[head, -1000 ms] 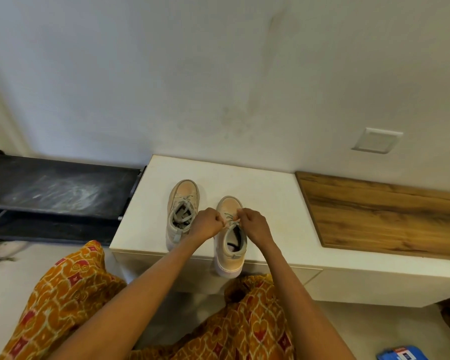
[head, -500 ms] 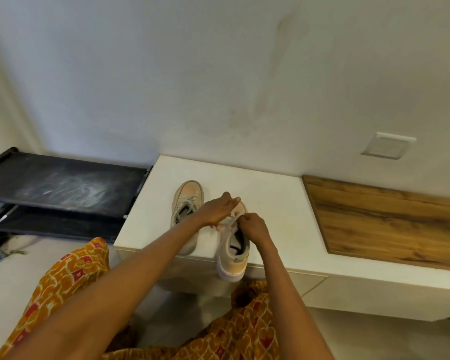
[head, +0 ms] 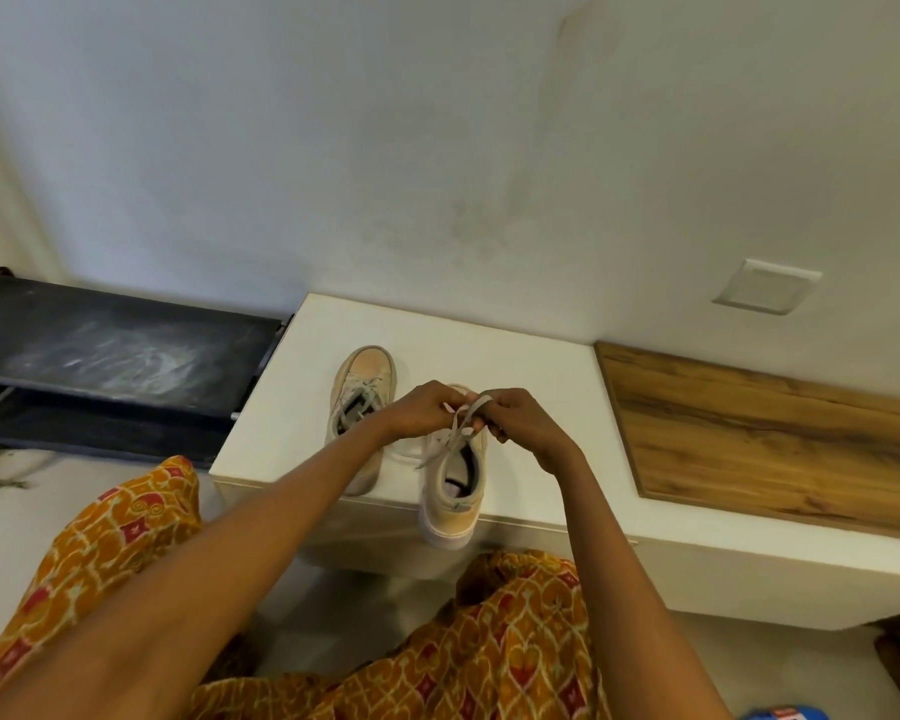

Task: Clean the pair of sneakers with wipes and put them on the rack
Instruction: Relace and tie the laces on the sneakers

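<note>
Both peach-tan sneakers sat on the white tabletop (head: 515, 356), none yet on the black rack (head: 126, 350) beside it; no wipe showed (wiping looked finished, judging by the lace-tying). The left hand (head: 427, 410) and right hand (head: 520, 420) each pinched the grey lace (head: 461, 423) of the right sneaker (head: 450, 504), its heel overhanging the edge. The left sneaker (head: 362, 387) stood just beside it.

Both hands, left hand (head: 423, 412) and right hand (head: 521, 421), pinching the lace (head: 461, 426) of the right sneaker (head: 454, 480); left sneaker (head: 360, 402) beside it on the desk (head: 531, 387).
</note>
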A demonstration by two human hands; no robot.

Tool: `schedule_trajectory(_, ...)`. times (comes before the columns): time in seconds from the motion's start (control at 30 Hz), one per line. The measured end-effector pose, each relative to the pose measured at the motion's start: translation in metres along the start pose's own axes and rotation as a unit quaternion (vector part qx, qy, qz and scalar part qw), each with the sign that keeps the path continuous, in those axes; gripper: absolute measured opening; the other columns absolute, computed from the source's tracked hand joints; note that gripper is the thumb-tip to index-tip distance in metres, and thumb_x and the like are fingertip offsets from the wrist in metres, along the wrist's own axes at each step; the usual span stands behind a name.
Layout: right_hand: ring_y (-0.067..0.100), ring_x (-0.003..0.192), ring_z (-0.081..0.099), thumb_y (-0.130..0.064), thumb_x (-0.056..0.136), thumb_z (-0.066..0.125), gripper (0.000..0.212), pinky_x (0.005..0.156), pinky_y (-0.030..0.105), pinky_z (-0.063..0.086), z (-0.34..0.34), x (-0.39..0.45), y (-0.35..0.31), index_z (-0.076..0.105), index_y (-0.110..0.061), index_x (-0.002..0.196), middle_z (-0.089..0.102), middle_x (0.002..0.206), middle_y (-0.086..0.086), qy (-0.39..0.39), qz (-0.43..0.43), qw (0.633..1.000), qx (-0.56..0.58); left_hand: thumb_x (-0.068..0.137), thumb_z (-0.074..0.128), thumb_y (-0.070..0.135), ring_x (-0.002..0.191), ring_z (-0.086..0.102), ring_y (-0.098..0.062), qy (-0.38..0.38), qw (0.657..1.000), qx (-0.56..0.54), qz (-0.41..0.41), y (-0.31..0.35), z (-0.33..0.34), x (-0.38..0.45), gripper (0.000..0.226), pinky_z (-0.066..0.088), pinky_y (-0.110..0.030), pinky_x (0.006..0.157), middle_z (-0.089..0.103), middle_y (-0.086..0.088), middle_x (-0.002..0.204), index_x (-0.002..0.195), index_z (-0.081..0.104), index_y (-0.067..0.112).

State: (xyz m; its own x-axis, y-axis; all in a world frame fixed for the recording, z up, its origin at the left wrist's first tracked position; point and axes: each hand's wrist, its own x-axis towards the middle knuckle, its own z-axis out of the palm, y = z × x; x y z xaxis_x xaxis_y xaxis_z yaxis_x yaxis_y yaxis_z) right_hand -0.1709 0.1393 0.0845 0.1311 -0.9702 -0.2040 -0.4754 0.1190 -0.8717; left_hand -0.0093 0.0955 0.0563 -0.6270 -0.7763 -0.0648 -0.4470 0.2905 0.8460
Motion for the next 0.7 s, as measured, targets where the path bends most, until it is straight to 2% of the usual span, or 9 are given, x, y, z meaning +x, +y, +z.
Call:
schedule_trajectory(0.07, 0.003, 0.057, 0.045, -0.017, 0.091, 0.053, 0.022, 0.052, 0.013, 0.035, -0.006, -0.002, 0.004, 0.072, -0.007, 0.09, 0.064, 0.073, 0.005, -0.003, 0.0, 0.999, -0.032, 0.089, 0.057, 0.012, 0.08, 0.057, -0.012, 0.009, 0.997, -0.059, -0.052, -0.009, -0.001, 0.002, 0.012, 0.044, -0.02, 0.074, 0.062, 0.002, 0.082, 0.089, 0.068, 0.007)
schedule_trajectory(0.17, 0.001, 0.062, 0.051, -0.011, 0.083, 0.064, 0.013, 0.053, 0.01, 0.037, -0.01, -0.005, 0.014, 0.074, -0.012, 0.09, 0.068, 0.079, 0.01, 0.008, -0.011, 0.997, -0.076, 0.086, 0.057, 0.023, 0.091, 0.063, -0.018, 0.015, 0.978, -0.172, -0.118, -0.019, -0.002, -0.001, 0.015, 0.048, -0.033, 0.086, 0.068, -0.004, 0.091, 0.086, 0.067, 0.012)
schedule_trajectory(0.27, 0.0, 0.062, 0.055, -0.015, 0.08, 0.07, 0.009, 0.058, 0.011, 0.04, -0.007, -0.007, 0.02, 0.074, -0.017, 0.089, 0.071, 0.083, 0.007, 0.061, -0.033, 0.995, -0.077, 0.071, 0.055, 0.036, 0.096, 0.062, -0.018, 0.022, 0.972, -0.203, -0.121, -0.02, 0.004, -0.006, 0.029, 0.047, -0.034, 0.087, 0.068, -0.005, 0.097, 0.086, 0.068, 0.016)
schedule_trajectory(0.33, 0.006, 0.063, 0.052, -0.019, 0.081, 0.07, 0.007, 0.062, 0.02, 0.043, -0.002, -0.007, 0.02, 0.074, -0.024, 0.085, 0.069, 0.081, 0.012, 0.067, -0.051, 0.994, -0.064, 0.071, 0.053, 0.037, 0.095, 0.061, -0.017, 0.043, 0.966, -0.231, -0.105, -0.014, 0.007, -0.007, 0.027, 0.045, -0.033, 0.086, 0.067, -0.004, 0.095, 0.083, 0.068, 0.018)
schedule_trajectory(0.4, 0.009, 0.068, 0.055, -0.023, 0.082, 0.069, 0.007, 0.067, 0.027, 0.046, 0.002, -0.005, 0.021, 0.072, -0.029, 0.084, 0.07, 0.081, 0.006, 0.072, -0.062, 0.991, -0.091, 0.077, 0.051, 0.033, 0.093, 0.058, -0.016, 0.055, 0.959, -0.261, -0.094, -0.009, 0.009, -0.005, 0.021, 0.043, -0.035, 0.088, 0.065, -0.004, 0.092, 0.08, 0.066, 0.019)
schedule_trajectory(0.5, 0.006, 0.077, 0.059, -0.025, 0.085, 0.064, 0.013, 0.07, 0.026, 0.048, 0.006, -0.002, 0.024, 0.072, -0.033, 0.089, 0.07, 0.091, -0.01, 0.152, -0.055, 0.969, -0.186, 0.083, 0.047, 0.029, 0.092, 0.057, -0.017, 0.052, 0.964, -0.242, -0.097, -0.003, 0.012, -0.004, 0.026, 0.038, -0.034, 0.09, 0.064, -0.005, 0.089, 0.07, 0.064, 0.015)
schedule_trajectory(0.57, 0.007, 0.077, 0.059, -0.024, 0.087, 0.062, 0.016, 0.069, 0.025, 0.048, 0.01, -0.004, 0.025, 0.072, -0.032, 0.095, 0.069, 0.094, -0.012, 0.204, -0.064, 0.96, -0.183, 0.092, 0.038, 0.033, 0.096, 0.057, -0.02, 0.061, 0.98, -0.164, -0.097, -0.001, 0.018, -0.003, 0.041, 0.036, -0.034, 0.094, 0.063, -0.002, 0.092, 0.069, 0.066, 0.014)
schedule_trajectory(0.63, 0.008, 0.077, 0.059, -0.022, 0.088, 0.062, 0.017, 0.07, 0.024, 0.047, 0.015, -0.006, 0.026, 0.072, -0.031, 0.099, 0.069, 0.096, -0.011, 0.198, -0.1, 0.963, -0.15, 0.098, 0.028, 0.043, 0.097, 0.056, -0.017, 0.117, 0.985, -0.082, -0.095, -0.002, 0.025, 0.0, 0.05, 0.038, -0.037, 0.094, 0.061, 0.002, 0.097, 0.088, 0.069, 0.016)
schedule_trajectory(0.7, 0.007, 0.077, 0.058, -0.019, 0.088, 0.062, 0.02, 0.07, 0.023, 0.046, 0.019, -0.008, 0.025, 0.071, -0.033, 0.097, 0.069, 0.094, -0.011, 0.169, -0.131, 0.968, -0.131, 0.096, 0.024, 0.054, 0.096, 0.059, -0.017, 0.175, 0.977, -0.095, -0.082, -0.005, 0.028, 0.003, 0.054, 0.042, -0.041, 0.093, 0.064, 0.003, 0.098, 0.094, 0.067, 0.022)
